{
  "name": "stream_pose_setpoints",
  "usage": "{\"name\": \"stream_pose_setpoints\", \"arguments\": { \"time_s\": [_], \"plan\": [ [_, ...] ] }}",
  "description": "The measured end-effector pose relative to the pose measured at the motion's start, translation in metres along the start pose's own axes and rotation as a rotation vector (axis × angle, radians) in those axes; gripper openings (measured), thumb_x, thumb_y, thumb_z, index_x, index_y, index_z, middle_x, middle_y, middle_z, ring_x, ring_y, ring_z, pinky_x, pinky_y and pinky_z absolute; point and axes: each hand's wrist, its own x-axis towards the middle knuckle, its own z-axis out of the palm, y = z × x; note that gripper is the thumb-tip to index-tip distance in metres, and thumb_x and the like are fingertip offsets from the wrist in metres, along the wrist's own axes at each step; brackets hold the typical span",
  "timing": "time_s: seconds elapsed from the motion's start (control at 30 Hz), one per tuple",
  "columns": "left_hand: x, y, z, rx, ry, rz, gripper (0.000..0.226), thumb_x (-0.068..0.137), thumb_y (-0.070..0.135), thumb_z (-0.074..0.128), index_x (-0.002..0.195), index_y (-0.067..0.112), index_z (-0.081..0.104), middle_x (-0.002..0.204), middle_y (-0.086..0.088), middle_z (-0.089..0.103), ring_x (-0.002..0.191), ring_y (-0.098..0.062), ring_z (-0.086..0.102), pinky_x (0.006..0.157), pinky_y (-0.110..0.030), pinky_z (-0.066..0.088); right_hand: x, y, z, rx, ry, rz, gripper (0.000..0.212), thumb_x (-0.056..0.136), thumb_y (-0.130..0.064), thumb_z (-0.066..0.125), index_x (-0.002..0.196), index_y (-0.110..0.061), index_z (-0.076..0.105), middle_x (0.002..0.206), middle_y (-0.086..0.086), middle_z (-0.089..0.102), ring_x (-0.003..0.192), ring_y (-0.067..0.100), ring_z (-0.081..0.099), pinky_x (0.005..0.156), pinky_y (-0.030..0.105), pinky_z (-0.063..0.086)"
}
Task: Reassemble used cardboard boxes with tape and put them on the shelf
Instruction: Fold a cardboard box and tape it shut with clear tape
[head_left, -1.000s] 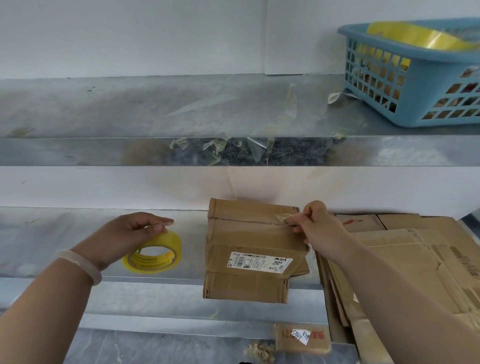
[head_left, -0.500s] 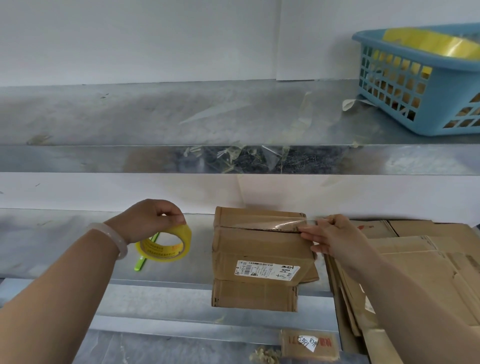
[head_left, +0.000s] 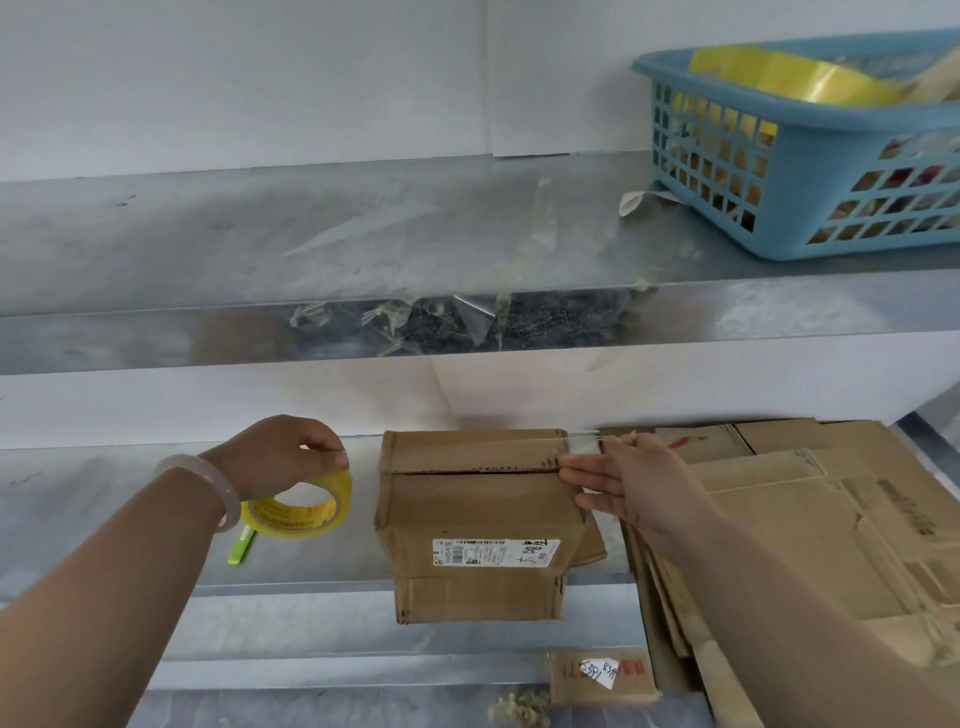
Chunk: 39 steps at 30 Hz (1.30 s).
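Note:
A brown cardboard box (head_left: 478, 499) with a white shipping label stands on the middle metal shelf (head_left: 104, 525), its front overhanging the edge. My left hand (head_left: 280, 457) grips a yellow tape roll (head_left: 298, 514) left of the box. My right hand (head_left: 639, 483) is at the box's upper right corner. Its thumb and forefinger pinch the end of a clear tape strip (head_left: 584, 437) that lies over the back flap, while the other fingers are straight against the corner. The seam between the top flaps shows as a dark gap.
A stack of flattened cardboard boxes (head_left: 789, 525) lies to the right on the same shelf. A green pen-like tool (head_left: 241, 545) lies under my left wrist. A blue basket (head_left: 810, 171) with tape rolls sits on the upper shelf (head_left: 260, 234). A small labelled box (head_left: 597, 675) lies below.
My right hand has drawn the tape strip rightward across the box top to just past its right corner. My left hand has shifted the roll slightly up and toward the box, uncovering the green tool.

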Motion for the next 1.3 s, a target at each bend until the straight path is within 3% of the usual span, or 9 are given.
{"name": "stream_pose_setpoints", "arguments": {
  "time_s": [0.4, 0.7, 0.9, 1.3],
  "plan": [
    [0.007, 0.001, 0.01, 0.087, -0.032, 0.001, 0.012, 0.088, 0.029, 0.07, 0.078, 0.035, 0.071, 0.088, 0.014, 0.07, 0.088, -0.003, 0.062, 0.072, -0.014, 0.04, 0.002, 0.002, 0.003, 0.056, 0.055, 0.008, 0.021, 0.107, -0.014, 0.039, 0.127, -0.007, 0.038, 0.091, 0.017, 0.076, 0.083, 0.025, 0.075, 0.068, 0.038, 0.063],
    [0.01, 0.005, 0.014, 0.11, -0.056, -0.003, 0.012, 0.088, 0.029, 0.07, 0.078, 0.035, 0.07, 0.087, 0.016, 0.068, 0.085, 0.001, 0.059, 0.069, -0.011, 0.038, 0.008, 0.005, 0.0, 0.083, 0.059, 0.009, 0.029, 0.106, -0.011, 0.037, 0.134, -0.006, 0.036, 0.091, 0.018, 0.075, 0.084, 0.027, 0.075, 0.066, 0.04, 0.063],
    [0.012, 0.005, 0.016, 0.115, -0.063, -0.019, 0.012, 0.088, 0.034, 0.07, 0.077, 0.037, 0.068, 0.088, 0.016, 0.067, 0.084, 0.001, 0.058, 0.069, -0.011, 0.038, 0.01, 0.006, 0.0, 0.108, 0.082, 0.02, 0.045, 0.106, -0.011, 0.038, 0.148, -0.01, 0.024, 0.088, 0.018, 0.076, 0.083, 0.028, 0.075, 0.06, 0.037, 0.063],
    [0.015, 0.003, 0.031, 0.059, -0.029, -0.139, 0.036, 0.078, 0.064, 0.065, 0.074, 0.028, 0.072, 0.079, 0.006, 0.07, 0.083, -0.014, 0.063, 0.088, -0.037, 0.052, 0.007, 0.006, 0.003, 0.111, 0.117, 0.02, 0.046, 0.105, -0.009, 0.039, 0.148, -0.012, 0.024, 0.088, 0.02, 0.075, 0.08, 0.028, 0.075, 0.06, 0.037, 0.062]
  ]
}}
